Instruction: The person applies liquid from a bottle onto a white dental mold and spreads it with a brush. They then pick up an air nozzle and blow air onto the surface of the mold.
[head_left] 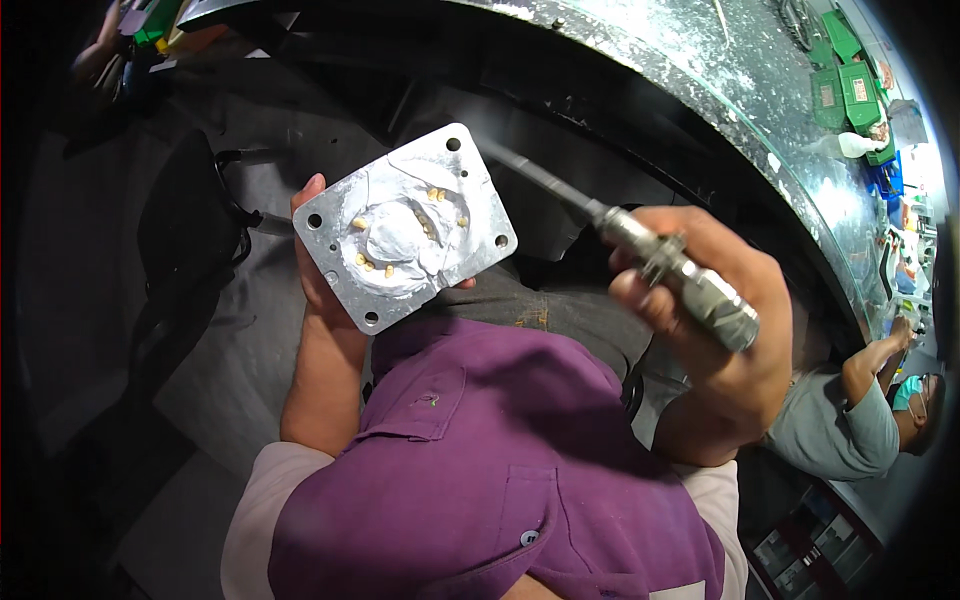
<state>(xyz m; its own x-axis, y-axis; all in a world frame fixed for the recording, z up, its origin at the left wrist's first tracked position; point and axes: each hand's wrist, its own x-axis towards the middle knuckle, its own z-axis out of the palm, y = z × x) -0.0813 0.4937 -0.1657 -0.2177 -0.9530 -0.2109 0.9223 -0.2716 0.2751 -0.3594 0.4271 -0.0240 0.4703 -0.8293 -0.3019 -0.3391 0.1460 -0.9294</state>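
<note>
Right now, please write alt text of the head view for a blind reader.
The left hand holds a square metal plate bearing a white plaster cast with small teeth. The right hand grips a metal handpiece pointing toward it, above a purple shirt.

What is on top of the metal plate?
On the metal plate lies a white plaster mass with small yellowish teeth set in it. The left hand holds the plate from below; its palm is covered.
</note>
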